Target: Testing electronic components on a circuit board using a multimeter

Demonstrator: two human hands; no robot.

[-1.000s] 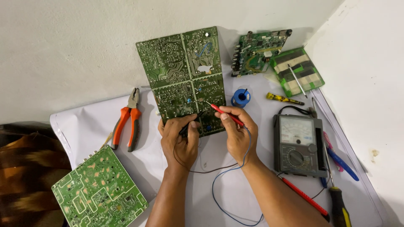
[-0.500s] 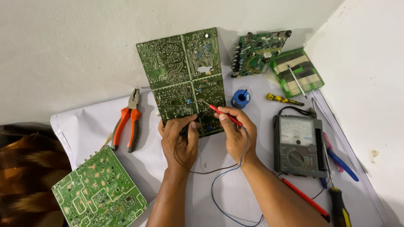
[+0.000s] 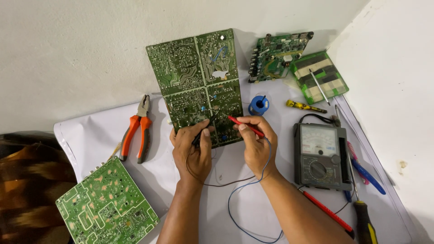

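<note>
- The left hand (image 3: pixel 192 149) is closed around a black probe (image 3: pixel 204 127); the right hand (image 3: pixel 255 144) pinches a red probe (image 3: pixel 244 125) between thumb and fingers.
- Both probe tips meet the lower part of the large green circuit board (image 3: pixel 199 83), close together; the exact contact spots are too small to make out.
- The left fingers cover the board's bottom edge, and the board's top leans against the wall.
- The hands sit side by side at the board's lower edge, just apart from each other.
- A dark wire and a blue wire (image 3: pixel 235 212) trail from the probes under the forearms.
- The meter (image 3: pixel 321 156) lies just right of the right hand; a red-handled tool (image 3: pixel 325 210) and a screwdriver (image 3: pixel 364 219) are cut off at the bottom edge.
- Orange pliers (image 3: pixel 135 131) lie to the left, and a second board (image 3: pixel 106 205) lies near the lower left.
- Everything rests on a white sheet (image 3: pixel 90 140) against a pale wall.
</note>
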